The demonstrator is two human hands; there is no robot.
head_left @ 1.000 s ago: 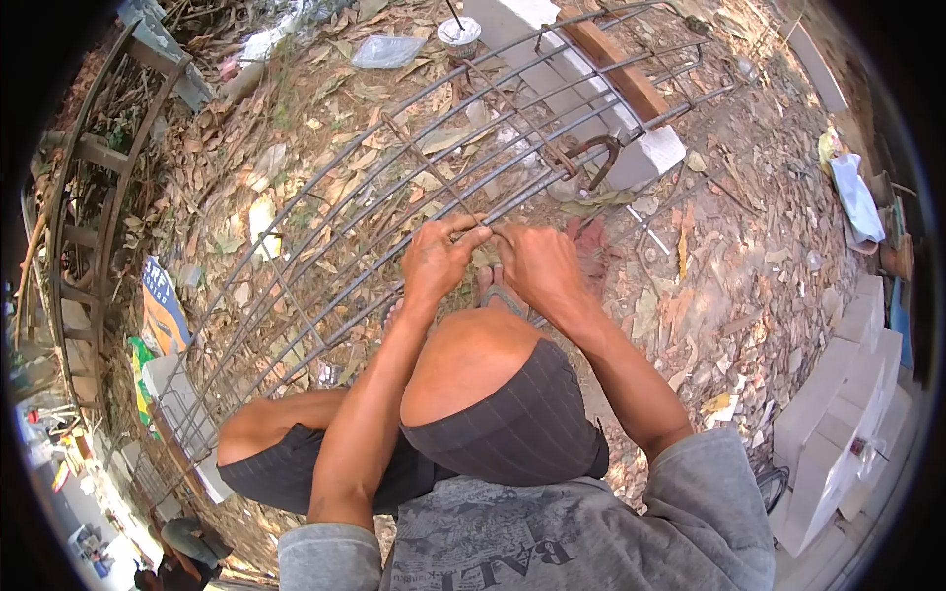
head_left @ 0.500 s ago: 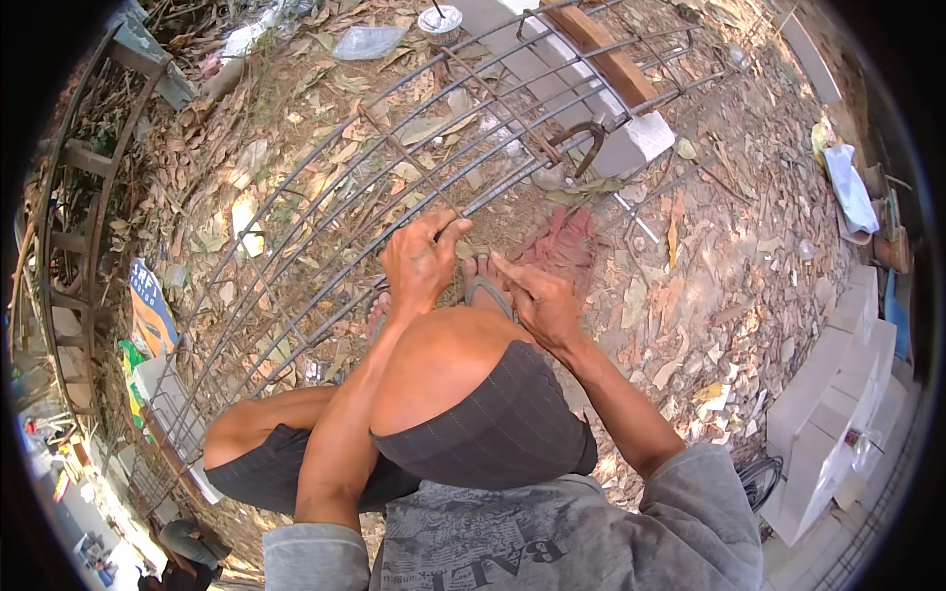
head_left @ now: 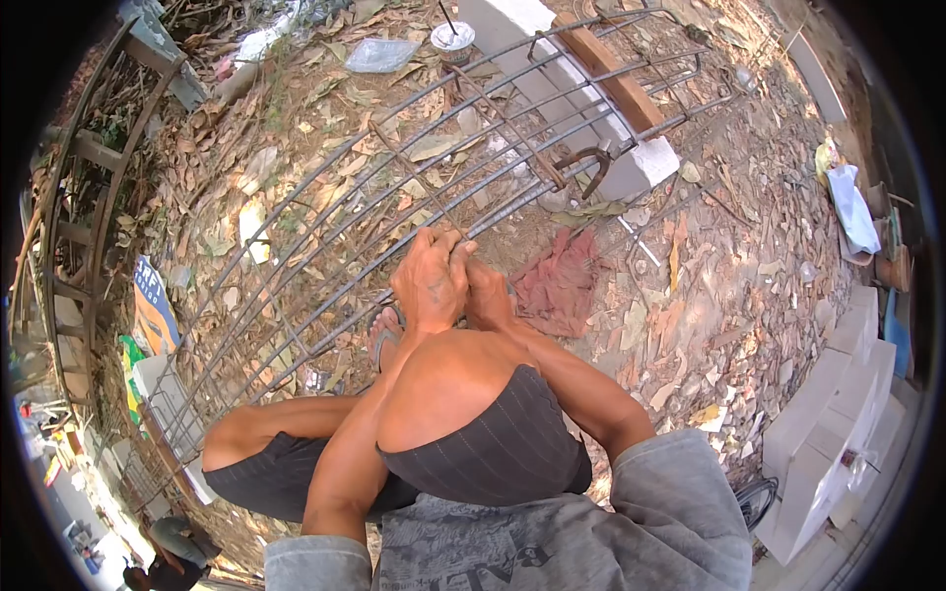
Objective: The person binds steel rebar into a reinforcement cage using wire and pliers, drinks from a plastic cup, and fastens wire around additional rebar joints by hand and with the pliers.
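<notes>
A long cage of metal bars (head_left: 394,209) lies diagonally over the leafy ground, its upper end over a pale block (head_left: 576,118) and a brown wooden strip (head_left: 611,77). At its near edge my left hand (head_left: 432,281) is closed, fingers curled at the bar and a crossing piece. My right hand (head_left: 486,294) is closed right against it, partly hidden behind the left; what the fingertips pinch is too small to make out. A bent, rusty hook-shaped piece (head_left: 594,169) sits on the bars farther up. Beside my right hand a reddish cloth (head_left: 560,284) lies on the ground.
A cup (head_left: 452,39) and a clear plastic container (head_left: 381,55) stand beyond the cage. Pale blocks (head_left: 828,424) are stacked at the right, with a light blue bag (head_left: 853,209) above. A curved ladder-like frame (head_left: 97,151) stands left. Another person (head_left: 177,552) is at lower left.
My right hand moved away from the bars, then came back beside my left hand, lower along the cage edge. My left hand stayed near the bar. More of the reddish cloth shows.
</notes>
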